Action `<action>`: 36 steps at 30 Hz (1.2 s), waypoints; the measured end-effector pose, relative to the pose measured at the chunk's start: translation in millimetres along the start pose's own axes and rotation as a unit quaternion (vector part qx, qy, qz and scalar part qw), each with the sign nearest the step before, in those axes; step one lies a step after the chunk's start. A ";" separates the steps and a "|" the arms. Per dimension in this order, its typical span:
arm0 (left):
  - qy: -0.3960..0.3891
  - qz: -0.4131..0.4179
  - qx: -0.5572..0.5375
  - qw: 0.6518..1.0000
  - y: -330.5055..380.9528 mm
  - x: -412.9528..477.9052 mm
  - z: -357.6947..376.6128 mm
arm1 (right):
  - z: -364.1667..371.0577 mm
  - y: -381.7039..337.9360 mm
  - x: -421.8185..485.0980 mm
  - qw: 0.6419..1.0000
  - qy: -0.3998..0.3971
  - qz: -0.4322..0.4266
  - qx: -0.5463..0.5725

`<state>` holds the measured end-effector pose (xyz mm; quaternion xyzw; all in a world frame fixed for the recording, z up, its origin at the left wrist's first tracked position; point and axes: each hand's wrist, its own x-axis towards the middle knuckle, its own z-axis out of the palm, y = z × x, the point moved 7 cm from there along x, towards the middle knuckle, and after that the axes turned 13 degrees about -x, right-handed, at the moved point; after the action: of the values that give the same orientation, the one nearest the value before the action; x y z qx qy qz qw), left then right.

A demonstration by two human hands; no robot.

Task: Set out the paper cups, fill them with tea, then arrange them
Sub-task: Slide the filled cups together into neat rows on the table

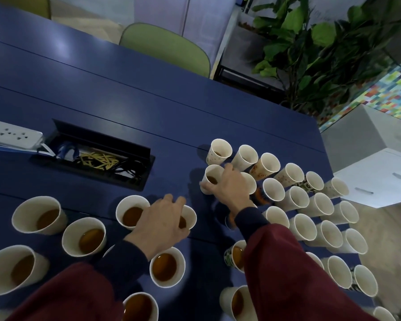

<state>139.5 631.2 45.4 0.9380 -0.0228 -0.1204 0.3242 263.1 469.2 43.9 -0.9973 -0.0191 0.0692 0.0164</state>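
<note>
on the dark blue tabletop [148, 100], the right grip [227, 184] reaches forward from a maroon sleeve with a dark cuff and grasps a small white paper cup with a little brown tea [212, 172] from above, thumb on its near wall and fingers over its far rim. this cup stands upright at the near left corner of a block of empty white and patterned paper cups [317, 205] set in close rows towards the tabletop's right edge.

the left grip [159, 224] lies palm down over a white paper cup of brown tea [190, 215] near the middle, fingers and thumb curled about its rim, grasping it. most of that cup is hidden beneath it. around and to the left stand wider tea-filled white paper cups [38, 215], spaced apart.

further back lies a black recessed cable tray [134, 149] holding yellow and black cords, with a white power strip [12, 133] at its left end. a green chair [167, 49] and a leafy green plant [310, 42] stand beyond the tabletop.
</note>
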 end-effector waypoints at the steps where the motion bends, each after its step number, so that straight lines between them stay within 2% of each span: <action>1: 0.000 0.001 -0.001 1.000 0.8 1.0 0.4 | -11.1 -0.2 1.8 1.000 0.027 0.005 -0.012; 5: 0.002 0.008 -0.011 1.000 3.0 4.3 1.5 | -54.6 3.5 26.9 0.989 0.142 0.030 0.036; 7: 0.001 0.008 -0.019 1.000 1.7 5.0 1.7 | -57.0 1.2 49.6 0.994 0.102 -0.006 0.023; 10: 0.001 0.013 -0.025 1.000 1.1 5.0 1.3 | -48.1 -4.8 76.5 0.998 0.000 -0.065 -0.023; 14: 0.011 0.012 -0.028 0.999 0.3 5.4 -0.5 | -34.3 -11.1 97.5 0.986 -0.107 -0.114 -0.066; 17: 0.016 0.014 -0.026 0.999 0.6 5.1 -1.4 | -27.6 -13.7 104.5 0.973 -0.148 -0.132 -0.118; 29: 0.022 0.012 -0.025 0.999 2.6 5.4 -0.2 | -35.4 -4.0 123.9 0.992 -0.048 -0.074 -0.085; 36: 0.024 0.013 -0.028 0.999 3.2 5.0 -0.9 | -40.0 -1.5 121.1 0.993 -0.038 -0.067 -0.088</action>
<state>144.7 628.6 47.0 0.9307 -0.0243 -0.0942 0.3526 388.5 474.4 66.9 -0.9879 -0.0926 0.1043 -0.0674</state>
